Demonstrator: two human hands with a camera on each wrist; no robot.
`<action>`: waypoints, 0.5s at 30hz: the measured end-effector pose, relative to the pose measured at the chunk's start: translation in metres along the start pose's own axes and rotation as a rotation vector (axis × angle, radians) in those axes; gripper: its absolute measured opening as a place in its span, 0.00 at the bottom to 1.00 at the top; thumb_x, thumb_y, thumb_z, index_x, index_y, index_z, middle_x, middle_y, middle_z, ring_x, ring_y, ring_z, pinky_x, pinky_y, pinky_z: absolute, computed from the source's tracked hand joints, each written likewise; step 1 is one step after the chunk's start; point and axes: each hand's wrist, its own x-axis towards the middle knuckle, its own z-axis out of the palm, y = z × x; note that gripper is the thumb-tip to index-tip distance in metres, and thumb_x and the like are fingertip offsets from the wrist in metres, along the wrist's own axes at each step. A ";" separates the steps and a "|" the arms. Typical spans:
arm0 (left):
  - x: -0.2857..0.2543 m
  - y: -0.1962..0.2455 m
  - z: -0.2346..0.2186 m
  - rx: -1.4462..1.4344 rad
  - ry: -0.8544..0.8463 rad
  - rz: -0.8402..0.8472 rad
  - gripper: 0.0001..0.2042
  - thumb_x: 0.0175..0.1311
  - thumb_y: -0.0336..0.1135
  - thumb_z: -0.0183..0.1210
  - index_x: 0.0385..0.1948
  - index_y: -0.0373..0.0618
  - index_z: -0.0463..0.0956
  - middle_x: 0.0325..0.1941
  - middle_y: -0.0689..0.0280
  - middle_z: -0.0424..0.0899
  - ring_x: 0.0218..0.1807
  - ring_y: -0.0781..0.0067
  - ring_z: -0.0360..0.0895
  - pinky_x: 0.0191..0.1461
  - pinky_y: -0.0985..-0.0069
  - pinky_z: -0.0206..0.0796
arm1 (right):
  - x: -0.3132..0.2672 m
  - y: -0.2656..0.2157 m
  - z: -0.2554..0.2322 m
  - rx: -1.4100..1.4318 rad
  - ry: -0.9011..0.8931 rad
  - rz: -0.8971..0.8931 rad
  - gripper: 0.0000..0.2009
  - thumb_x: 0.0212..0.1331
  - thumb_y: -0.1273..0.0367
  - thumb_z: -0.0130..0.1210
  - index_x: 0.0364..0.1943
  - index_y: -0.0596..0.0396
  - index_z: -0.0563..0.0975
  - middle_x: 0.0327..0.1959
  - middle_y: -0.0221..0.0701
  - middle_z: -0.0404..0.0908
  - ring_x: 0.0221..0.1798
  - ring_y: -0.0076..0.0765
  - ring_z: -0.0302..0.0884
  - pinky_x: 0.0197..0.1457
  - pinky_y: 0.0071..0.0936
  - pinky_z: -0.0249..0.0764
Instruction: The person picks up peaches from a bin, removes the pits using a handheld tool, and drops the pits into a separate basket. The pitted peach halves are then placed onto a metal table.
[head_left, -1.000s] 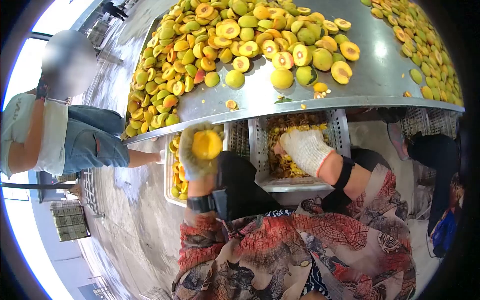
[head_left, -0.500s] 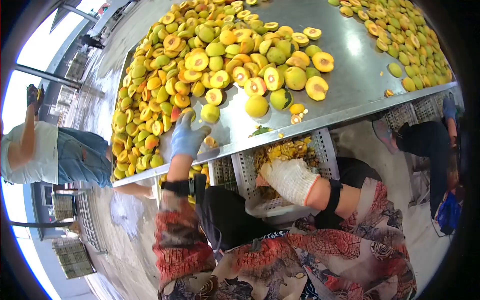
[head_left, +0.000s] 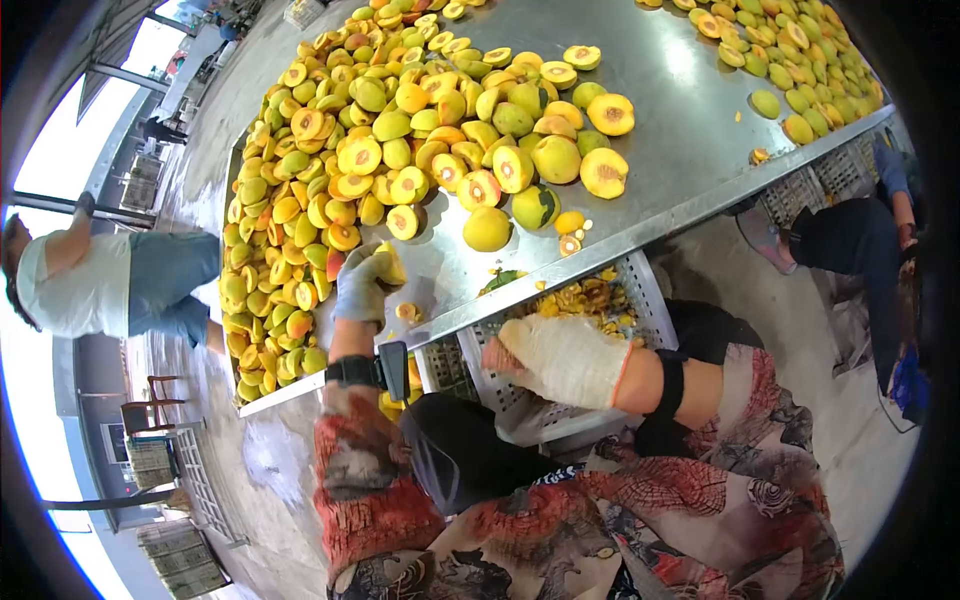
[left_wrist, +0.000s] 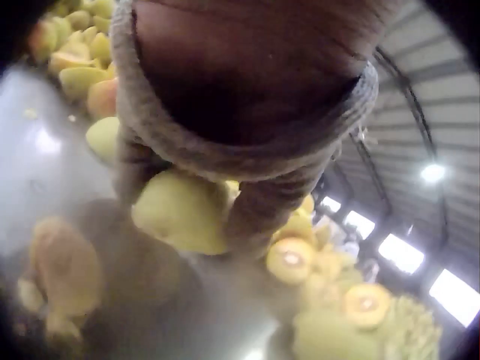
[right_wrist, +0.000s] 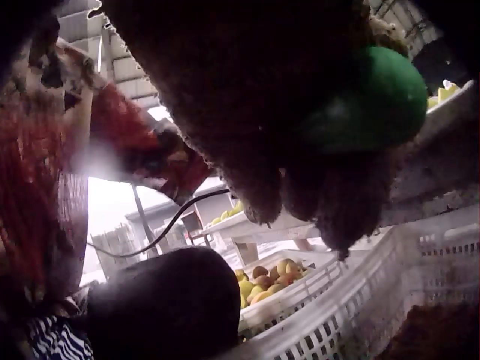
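My left hand (head_left: 362,290), in a grey-blue glove, grips a yellow-green peach (left_wrist: 180,214) low over the metal table near its front edge. Thumb and fingers sit on either side of the fruit. A small orange fruit scrap (head_left: 408,312) lies just beside that hand. My right hand (head_left: 565,360), in a white knitted glove, is over a crate (head_left: 655,300) of peelings and scraps below the table edge. In the right wrist view its fingers curl round a smooth green rounded thing (right_wrist: 382,97), like a tool handle; the rest of it is hidden.
Halved peaches (head_left: 360,155) are heaped across the left of the metal table (head_left: 660,130), with another heap (head_left: 800,50) at far right. A second crate (right_wrist: 281,296) holding fruit stands by my knee. One person (head_left: 90,280) stands at left; another sits at right (head_left: 850,240).
My left hand has gone from holding a cut peach half above the crate to the tabletop, where it now grips another peach. The right hand stays over the scraps crate; the head view has turned.
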 end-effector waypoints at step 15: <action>-0.160 -0.005 0.101 -0.679 -0.164 0.198 0.24 0.56 0.49 0.58 0.47 0.39 0.71 0.49 0.49 0.75 0.49 0.51 0.75 0.55 0.58 0.68 | 0.000 -0.010 0.019 0.177 0.258 -0.016 0.12 0.52 0.65 0.57 0.36 0.56 0.69 0.28 0.42 0.71 0.35 0.57 0.71 0.35 0.45 0.69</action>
